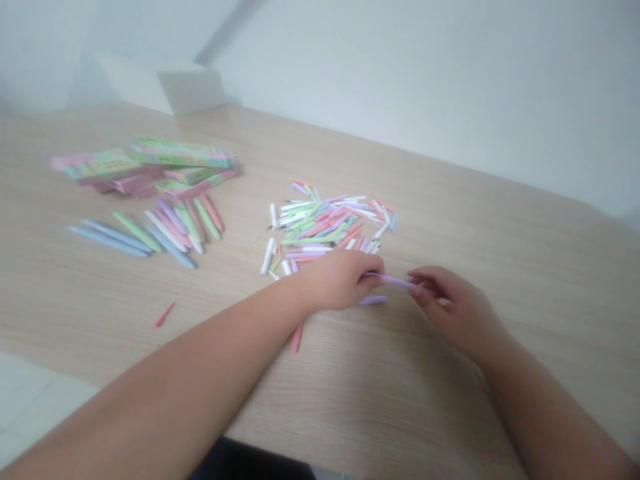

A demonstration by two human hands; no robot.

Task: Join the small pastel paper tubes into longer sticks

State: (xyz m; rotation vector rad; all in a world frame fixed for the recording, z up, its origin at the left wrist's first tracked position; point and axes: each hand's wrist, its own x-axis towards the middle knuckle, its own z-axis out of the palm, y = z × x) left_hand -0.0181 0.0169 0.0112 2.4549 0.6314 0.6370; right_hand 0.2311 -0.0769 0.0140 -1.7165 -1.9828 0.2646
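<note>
A purple pen [396, 281] is held level between both hands, above the table. My left hand [345, 279] is closed round its left end, and the fingers of my right hand [445, 300] pinch its right end. Just beyond my left hand lies a pile of pen parts [320, 223] in white, green, red and purple. Another purple piece [374, 301] lies on the table beneath the held pen. A red piece [297, 339] pokes out from under my left forearm.
Several whole pens [173, 227] in pastel colours lie left of the pile, with pink and green boxes [150, 167] behind them. A small red piece [164, 315] sits near the left forearm. A white block [193, 91] stands by the wall on the wooden table [390, 400].
</note>
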